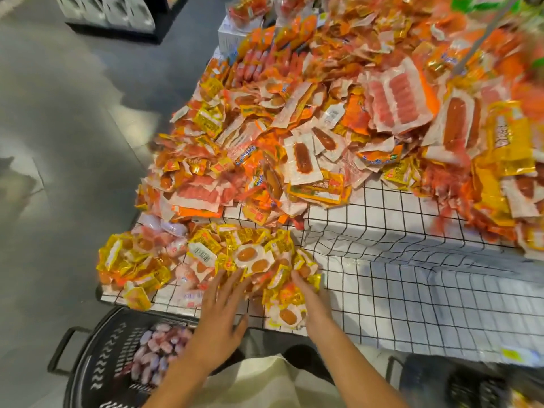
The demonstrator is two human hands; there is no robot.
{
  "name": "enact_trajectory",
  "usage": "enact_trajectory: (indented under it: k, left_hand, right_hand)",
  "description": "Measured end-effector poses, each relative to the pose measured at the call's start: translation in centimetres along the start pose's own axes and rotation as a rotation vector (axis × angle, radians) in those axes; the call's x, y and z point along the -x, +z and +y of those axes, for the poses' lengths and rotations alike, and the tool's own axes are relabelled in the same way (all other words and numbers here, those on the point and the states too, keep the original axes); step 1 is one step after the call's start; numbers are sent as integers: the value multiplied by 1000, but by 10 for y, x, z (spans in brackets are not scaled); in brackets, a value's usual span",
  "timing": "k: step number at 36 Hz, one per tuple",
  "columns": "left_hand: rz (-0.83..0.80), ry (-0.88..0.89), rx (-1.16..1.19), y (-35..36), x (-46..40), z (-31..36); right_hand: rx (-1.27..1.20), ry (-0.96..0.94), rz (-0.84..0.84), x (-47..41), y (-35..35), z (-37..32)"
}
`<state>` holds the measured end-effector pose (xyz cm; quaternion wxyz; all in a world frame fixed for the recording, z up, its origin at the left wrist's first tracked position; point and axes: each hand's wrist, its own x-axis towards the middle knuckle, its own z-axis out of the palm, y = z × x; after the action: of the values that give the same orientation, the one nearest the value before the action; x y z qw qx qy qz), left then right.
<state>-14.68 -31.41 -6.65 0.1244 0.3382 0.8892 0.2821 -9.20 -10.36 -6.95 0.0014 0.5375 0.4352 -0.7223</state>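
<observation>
A heap of small yellow and white snack packets [253,260], some showing a brown egg, lies at the near left corner of a table draped in a white cloth with a black grid [412,278]. My left hand [222,307] lies flat with spread fingers on the near edge of this heap. My right hand [309,293] reaches into the heap's right side, fingertips buried among the packets; its grip is hidden. One egg packet [287,316] overhangs the table edge between my hands.
A much larger pile of orange, yellow and white sausage packets [338,119] covers the far table. A black basket [117,363] holding pale pink packets stands on the grey floor at lower left. Another dark basket [471,387] sits at lower right.
</observation>
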Motion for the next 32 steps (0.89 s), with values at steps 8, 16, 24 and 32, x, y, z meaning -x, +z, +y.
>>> enact_trajectory:
  k: [8,16,24,32]
  left_hand:
    - [-35,37,3,1,-3,-10]
    - [-26,28,-17,5,-10,-9]
    - [-42,-24,-22,18,-3,10]
    - [-61,-52,-52,30,-6,44]
  right_hand:
    - [-98,-59,108,1,5,-2]
    - [-66,-56,88,-9,-2,-10]
    - [-99,-148,-16,1,-53,-18]
    - [-136,-254,-36,11,-122,-44]
